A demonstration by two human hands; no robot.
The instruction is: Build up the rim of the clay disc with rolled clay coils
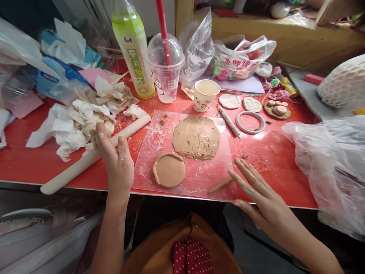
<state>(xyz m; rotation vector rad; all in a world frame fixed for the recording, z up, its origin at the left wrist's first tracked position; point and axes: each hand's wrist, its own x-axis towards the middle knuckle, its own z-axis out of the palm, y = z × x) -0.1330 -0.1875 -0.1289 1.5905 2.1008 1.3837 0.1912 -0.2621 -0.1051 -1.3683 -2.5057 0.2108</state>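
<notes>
Red table (273, 160), full of clay bits, and I am rolling a little clay rope.
My left hand (116, 160) is open, holding nothing, beside the rolling pin (85, 160). Right of it sits the clay disc (169, 170). The clay rope (220, 185) lies just left of my flat, open right hand (256, 190); I think I must press gently next.

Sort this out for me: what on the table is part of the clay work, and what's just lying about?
In use: left hand, right hand, small clay disc, clay roll, flat clay slab, plastic sheet, rolling pin.

Lying about: drink bottle, plastic cup, paper cup, crumpled tissues, plastic bags.
</notes>
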